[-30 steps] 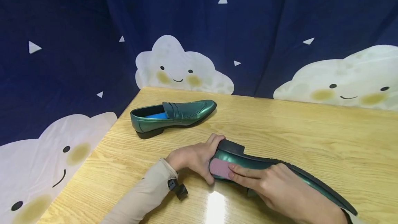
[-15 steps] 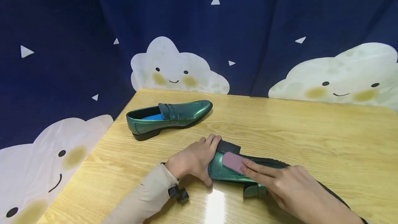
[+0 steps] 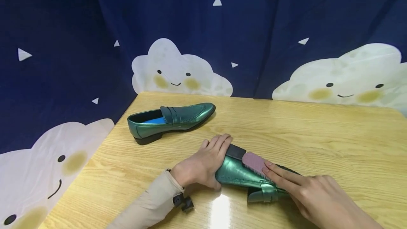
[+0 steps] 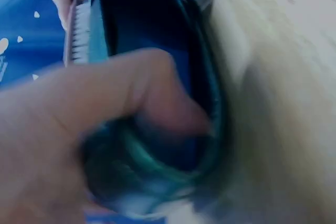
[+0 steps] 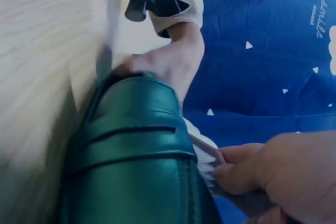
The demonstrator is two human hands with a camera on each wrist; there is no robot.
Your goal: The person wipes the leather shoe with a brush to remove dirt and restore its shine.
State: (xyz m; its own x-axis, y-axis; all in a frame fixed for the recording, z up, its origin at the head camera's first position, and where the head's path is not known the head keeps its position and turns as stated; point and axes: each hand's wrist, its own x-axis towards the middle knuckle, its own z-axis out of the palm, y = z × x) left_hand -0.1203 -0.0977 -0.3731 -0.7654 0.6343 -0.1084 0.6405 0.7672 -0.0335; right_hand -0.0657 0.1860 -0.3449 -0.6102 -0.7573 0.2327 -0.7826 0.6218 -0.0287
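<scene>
A green loafer (image 3: 235, 172) lies on its side on the table, its dark heel away from me. My left hand (image 3: 203, 163) grips it by the heel end; in the left wrist view the thumb (image 4: 173, 98) reaches into the shoe's opening. Between its fingers and thumb my right hand (image 3: 318, 190) holds a pink-backed brush (image 3: 255, 163), whose pale bristles (image 4: 81, 32) touch the loafer's upward-facing side, just past the heel. The toe of this shoe is hidden behind my right hand in the head view.
The matching green loafer (image 3: 173, 119), with a blue insole, stands upright farther back on the left of the wooden table (image 3: 302, 133). Behind the table hangs a dark blue curtain (image 3: 190, 17) printed with clouds. A small black device (image 3: 183, 202) sits on my left wrist.
The brush in my right hand has moved right along the loafer's side, from the heel end towards the middle. My left hand keeps its grip on the heel.
</scene>
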